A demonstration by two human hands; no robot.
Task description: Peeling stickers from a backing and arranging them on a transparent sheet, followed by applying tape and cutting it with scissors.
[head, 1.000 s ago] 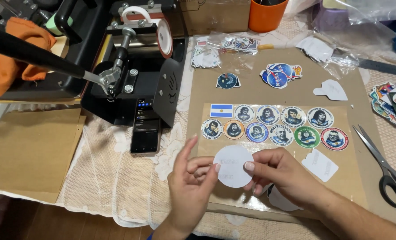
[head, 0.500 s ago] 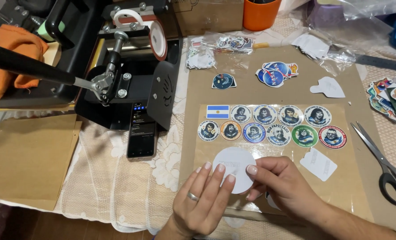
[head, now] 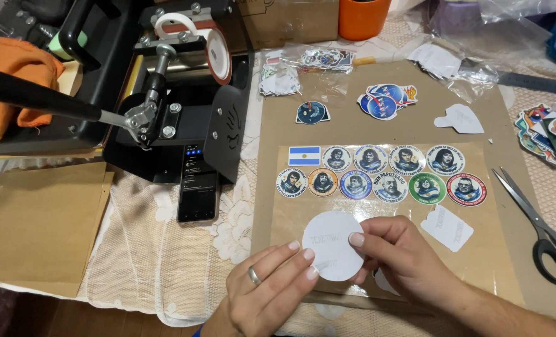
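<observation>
Head view looks down on a cluttered craft table; both hands work on a white round sticker (head: 331,244) lying blank side up on a sheet of brown paper (head: 278,134), near its lower edge, just below two rows of round printed stickers (head: 390,185); left hand (head: 272,288), ring on one finger, lies flat with fingertips pressing the disc's lower left rim, fingers extended, not closed round anything; right hand (head: 403,256) pinches the disc's right edge between thumb and forefinger, grasping it, rest of the fingers curled over the paper; small flag sticker (head: 304,155) sits at the left end of the top row; white backing scrap (head: 446,227) lies just right of the right hand, another white cutout (head: 459,119) further up; loose round blue stickers (head: 384,100) and a single dark one (head: 312,112) near the top of the paper; black-handled scissors (head: 540,224) at the right, well apart from the hands; black phone (head: 198,190) lies left of the paper on a lace cloth (head: 159,249), touching a black press machine (head: 184,106); orange cup (head: 363,17) at the top edge; orange cloth (head: 22,93) far left
</observation>
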